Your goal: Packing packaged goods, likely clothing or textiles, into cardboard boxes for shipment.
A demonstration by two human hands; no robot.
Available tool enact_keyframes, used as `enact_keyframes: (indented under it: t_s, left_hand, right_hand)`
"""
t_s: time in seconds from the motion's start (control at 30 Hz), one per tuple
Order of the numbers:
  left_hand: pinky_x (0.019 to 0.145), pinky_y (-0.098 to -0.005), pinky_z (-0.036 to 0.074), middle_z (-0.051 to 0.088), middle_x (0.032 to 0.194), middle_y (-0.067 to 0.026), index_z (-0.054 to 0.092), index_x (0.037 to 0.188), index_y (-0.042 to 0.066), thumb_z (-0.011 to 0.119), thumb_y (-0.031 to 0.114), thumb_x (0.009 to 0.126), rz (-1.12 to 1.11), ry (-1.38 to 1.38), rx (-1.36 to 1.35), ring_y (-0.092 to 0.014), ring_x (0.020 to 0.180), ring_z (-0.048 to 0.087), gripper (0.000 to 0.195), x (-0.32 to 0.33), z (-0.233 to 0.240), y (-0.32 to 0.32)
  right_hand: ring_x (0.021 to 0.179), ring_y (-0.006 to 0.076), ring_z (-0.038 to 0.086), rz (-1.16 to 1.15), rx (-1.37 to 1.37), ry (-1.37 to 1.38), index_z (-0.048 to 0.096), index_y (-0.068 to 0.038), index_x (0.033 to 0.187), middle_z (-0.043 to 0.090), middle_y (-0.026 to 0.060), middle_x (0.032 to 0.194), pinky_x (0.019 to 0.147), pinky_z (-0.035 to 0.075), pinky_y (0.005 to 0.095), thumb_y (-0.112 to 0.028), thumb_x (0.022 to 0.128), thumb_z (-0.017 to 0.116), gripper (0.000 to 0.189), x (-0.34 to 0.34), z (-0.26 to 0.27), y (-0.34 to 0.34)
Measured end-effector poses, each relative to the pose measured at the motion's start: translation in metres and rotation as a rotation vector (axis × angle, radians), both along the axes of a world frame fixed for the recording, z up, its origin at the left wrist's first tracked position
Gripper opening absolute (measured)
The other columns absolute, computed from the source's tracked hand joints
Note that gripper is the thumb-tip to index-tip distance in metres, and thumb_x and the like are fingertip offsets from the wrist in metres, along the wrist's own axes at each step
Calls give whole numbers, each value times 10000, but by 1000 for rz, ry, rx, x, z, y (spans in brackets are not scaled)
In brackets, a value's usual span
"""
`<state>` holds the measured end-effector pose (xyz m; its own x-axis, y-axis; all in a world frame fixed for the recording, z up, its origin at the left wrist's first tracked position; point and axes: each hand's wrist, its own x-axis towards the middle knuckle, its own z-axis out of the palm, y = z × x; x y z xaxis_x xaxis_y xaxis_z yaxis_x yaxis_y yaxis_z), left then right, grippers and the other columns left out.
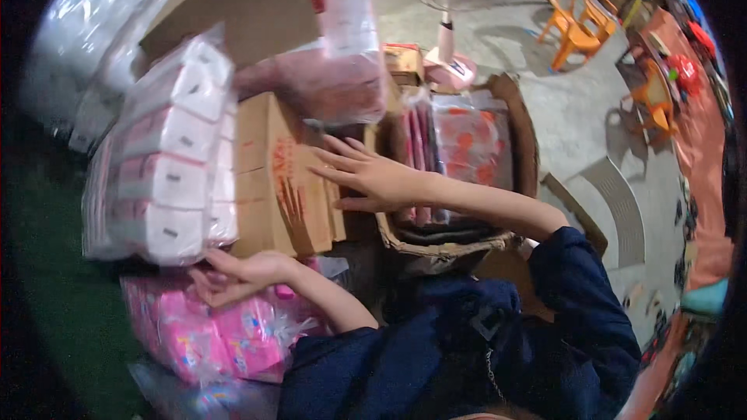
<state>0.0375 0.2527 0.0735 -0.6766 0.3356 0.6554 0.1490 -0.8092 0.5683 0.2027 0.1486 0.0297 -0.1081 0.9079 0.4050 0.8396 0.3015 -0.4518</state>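
Observation:
My left hand (248,277) is at the lower corner of a clear-wrapped stack of white packets (175,178), its fingers apart and slightly curled. Whether a fingertip touches the wrap, I cannot tell. Below that hand lie bright pink packages (219,332) in clear plastic. My right hand (376,181) is spread flat with the palm down, over the right edge of a brown cardboard box (254,186) bearing red print. It holds nothing visible. Under my right forearm is an open carton (528,151) with red-patterned plastic-wrapped packs (473,140) standing in it.
Another cardboard carton (239,17) and pink-tinted plastic-wrapped packs (338,81) stand ahead. Beyond is a pedestal fan (446,41) beside a small box (402,61). Orange plastic chairs (578,38) stand on the concrete floor. Large clear plastic bundles (99,29) fill the upper left.

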Motion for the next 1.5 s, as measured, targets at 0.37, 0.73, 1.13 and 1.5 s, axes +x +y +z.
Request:
enact_keyframes:
  t_s: [0.37,0.73,1.13,1.5]
  left_hand:
    - [696,-293,419,542,786,-123,465,788,-18,444,-32,710,-1646,683,-311,-198,741,535,82,106,-112,-199]
    - [733,-379,400,526,853,-199,482,908,-37,476,104,722,-2079,1786,-60,-325,821,508,233,157,-250,-386]
    - [773,-438,369,519,852,-279,414,934,-80,483,135,675,-1412,1924,-791,-415,867,482,343,211,-362,-393]
    - [682,-423,443,540,783,-284,506,796,-92,505,130,672,-1367,2285,-314,-384,772,544,255,208,-414,-368]
  right_hand:
    - [1039,296,438,-969,-11,438,502,-29,1013,460,149,1117,864,359,354,-47,722,537,293,57,-120,-309]
    - [996,338,439,-1838,-533,566,398,40,1091,464,233,1051,855,355,373,-239,678,585,532,-29,-278,-527]
    - [806,385,523,-1901,-502,867,270,29,1126,537,259,845,713,419,409,-291,666,569,635,-10,-353,-576]
    - [865,322,540,-1539,-848,1178,511,-44,1040,551,208,922,777,425,353,-245,641,526,446,6,-348,-600]
